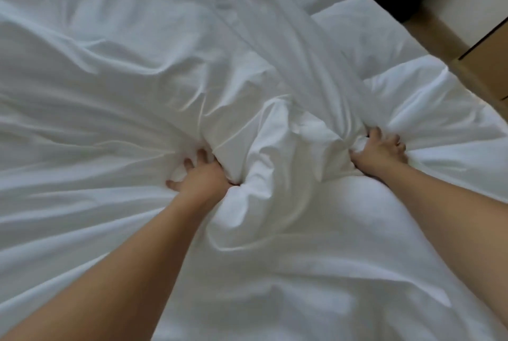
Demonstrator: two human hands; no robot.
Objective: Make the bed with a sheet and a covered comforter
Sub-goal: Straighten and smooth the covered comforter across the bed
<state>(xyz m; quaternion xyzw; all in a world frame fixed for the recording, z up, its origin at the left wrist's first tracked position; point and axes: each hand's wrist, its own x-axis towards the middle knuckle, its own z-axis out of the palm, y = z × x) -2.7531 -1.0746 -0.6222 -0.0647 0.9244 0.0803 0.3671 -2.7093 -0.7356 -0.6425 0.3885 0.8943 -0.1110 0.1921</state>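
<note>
One white comforter [275, 272], soft, puffy and creased, lay spread wide. Two hands clutched bunches of it, left hand [202, 175] and right hand [380, 152] flanking its raised middle fold. One wooden cabinet [483, 65] stood beyond its right edge.

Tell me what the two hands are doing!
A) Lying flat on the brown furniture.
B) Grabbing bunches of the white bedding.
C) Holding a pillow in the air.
B: the left hand and the right hand each have fingers curled into bunched folds of the white bedding.
</note>
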